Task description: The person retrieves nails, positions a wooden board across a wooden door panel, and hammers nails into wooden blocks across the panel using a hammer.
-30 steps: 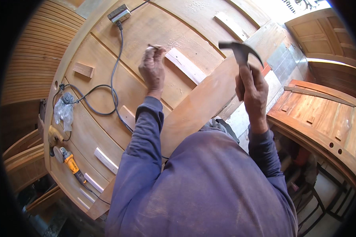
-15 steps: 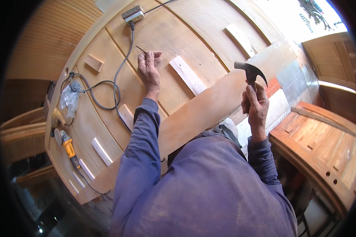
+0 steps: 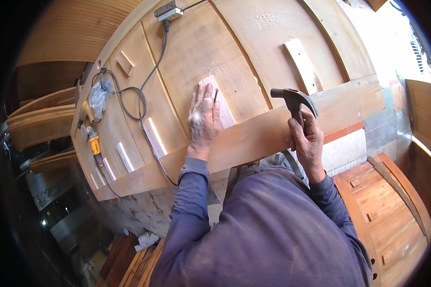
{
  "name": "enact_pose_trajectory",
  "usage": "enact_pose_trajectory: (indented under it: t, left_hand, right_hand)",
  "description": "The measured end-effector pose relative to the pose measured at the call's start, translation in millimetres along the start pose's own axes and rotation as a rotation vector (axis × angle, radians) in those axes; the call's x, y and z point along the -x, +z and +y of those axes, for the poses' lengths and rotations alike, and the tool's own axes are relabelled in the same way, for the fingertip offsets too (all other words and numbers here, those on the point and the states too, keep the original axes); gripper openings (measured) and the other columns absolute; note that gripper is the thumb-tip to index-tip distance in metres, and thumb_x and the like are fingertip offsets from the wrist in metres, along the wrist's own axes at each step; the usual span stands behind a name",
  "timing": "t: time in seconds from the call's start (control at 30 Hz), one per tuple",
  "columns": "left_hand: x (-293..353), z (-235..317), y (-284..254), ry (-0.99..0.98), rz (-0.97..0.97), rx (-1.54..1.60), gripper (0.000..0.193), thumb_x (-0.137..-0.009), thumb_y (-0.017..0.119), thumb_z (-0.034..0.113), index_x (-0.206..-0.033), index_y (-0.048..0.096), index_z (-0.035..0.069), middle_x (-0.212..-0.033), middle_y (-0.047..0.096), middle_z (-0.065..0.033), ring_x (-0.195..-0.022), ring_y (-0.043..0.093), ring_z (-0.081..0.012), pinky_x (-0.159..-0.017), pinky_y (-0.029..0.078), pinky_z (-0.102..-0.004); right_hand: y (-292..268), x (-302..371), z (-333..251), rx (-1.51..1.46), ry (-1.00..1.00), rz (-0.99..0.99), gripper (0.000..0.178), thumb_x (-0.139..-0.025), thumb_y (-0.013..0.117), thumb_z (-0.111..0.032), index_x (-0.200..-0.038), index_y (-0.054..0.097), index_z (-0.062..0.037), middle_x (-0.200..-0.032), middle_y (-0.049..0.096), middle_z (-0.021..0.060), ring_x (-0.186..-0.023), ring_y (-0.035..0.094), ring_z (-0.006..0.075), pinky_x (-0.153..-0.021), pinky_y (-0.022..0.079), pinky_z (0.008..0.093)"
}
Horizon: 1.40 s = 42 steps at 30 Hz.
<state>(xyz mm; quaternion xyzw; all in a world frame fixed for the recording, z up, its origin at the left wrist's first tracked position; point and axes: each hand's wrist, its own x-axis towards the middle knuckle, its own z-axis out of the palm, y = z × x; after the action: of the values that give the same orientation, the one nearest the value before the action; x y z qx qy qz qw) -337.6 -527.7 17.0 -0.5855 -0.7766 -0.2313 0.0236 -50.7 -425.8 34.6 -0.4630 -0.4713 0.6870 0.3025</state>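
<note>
Left grip: the left grip (image 3: 204,120) lies low over the pale strip, fingers stretched forward and the thumb a little apart; it touches the strip's left side, and whether thumb and forefinger pinch the nail I cannot tell.
Right grip: the right grip (image 3: 307,142) is closed around the handle of the hammer, the thumb laid along it.
Nail: the nail (image 3: 216,95) is slim and dark with a small round head; it stands slightly tilted at the thumb side of the left grip, head up.
Hammer: the hammer (image 3: 294,99) has a dark metal head just above the right grip, its blunt face toward the left grip and its curved claw away from it; the head is clear of the nail.
Pale strip: the pale strip (image 3: 228,114) is a light pinkish, straight-edged wood piece, partly under the left grip and reaching out to its right.
Board: the panelled wooden board (image 3: 258,134) spreads beneath the left grip, with grooves between its panels and pale dust beyond the fingers.
Second strip: another strip (image 3: 302,66) lies beyond the right grip, well apart.
Cable: a dark cable (image 3: 166,39) loops to the left of the left grip from a socket block (image 3: 170,13) beyond it.
Grinder: a yellow-and-black grinder (image 3: 95,148) rests far to the left of the left grip, near a clear plastic bag (image 3: 99,97).
</note>
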Motion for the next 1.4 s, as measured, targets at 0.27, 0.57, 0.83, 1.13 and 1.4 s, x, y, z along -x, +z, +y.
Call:
enact_pose_trajectory:
  t: [0.27,0.57,0.83,1.13,1.4]
  left_hand:
    - [11,27,2,-0.065,0.025,-0.059,0.041,-0.113,0.054,0.02,-0.149,0.061,0.002,-0.152,0.064,-0.0187,-0.137,0.064,-0.0363,-0.118,0.048,-0.0491]
    - [65,70,-3,-0.458,0.535,0.426,0.02,-0.108,0.071,0.018,-0.115,0.078,0.002,-0.106,0.072,-0.0085,-0.083,0.068,-0.0189,-0.087,0.058,-0.0321]
    - [85,60,-9,-0.418,0.371,0.442,0.012,-0.102,0.077,0.008,-0.107,0.075,-0.003,-0.104,0.078,-0.0086,-0.088,0.071,-0.0121,-0.079,0.06,-0.0302]
    - [63,41,-9,-0.472,0.393,0.659,0.011,-0.102,0.076,0.007,-0.102,0.073,-0.004,-0.095,0.077,-0.006,-0.084,0.071,-0.0109,-0.078,0.06,-0.0288]
    - [48,33,3,-0.352,0.411,0.604,0.01,-0.098,0.079,0.005,-0.099,0.071,-0.001,-0.092,0.077,-0.0111,-0.081,0.075,-0.0205,-0.073,0.06,-0.0341]
  right_hand:
    - [-5,-3,-5,-0.026,0.067,-0.051,0.038,-0.107,0.074,-0.02,-0.137,0.064,0.0007,-0.088,0.065,-0.0011,-0.065,0.058,0.0035,-0.056,0.051,0.0232]
    - [-1,0,-13,-0.032,0.025,-0.049,0.034,-0.108,0.071,-0.022,-0.134,0.065,-0.0002,-0.083,0.061,-0.0023,-0.06,0.053,0.003,-0.055,0.049,0.023]
    - [-1,-2,-1,-0.03,-0.047,-0.025,0.033,-0.109,0.07,-0.022,-0.133,0.063,0.0,-0.076,0.059,-0.0032,-0.053,0.05,0.0036,-0.048,0.046,0.0239]
    - [3,-1,3,-0.034,-0.102,-0.062,0.034,-0.11,0.068,-0.024,-0.132,0.061,0.0011,-0.069,0.056,-0.0024,-0.048,0.047,0.004,-0.046,0.044,0.0234]
    - [4,-2,5,-0.012,-0.149,-0.044,0.025,-0.112,0.065,-0.022,-0.127,0.063,-0.002,-0.072,0.053,-0.0012,-0.048,0.045,0.0058,-0.044,0.039,0.0254]
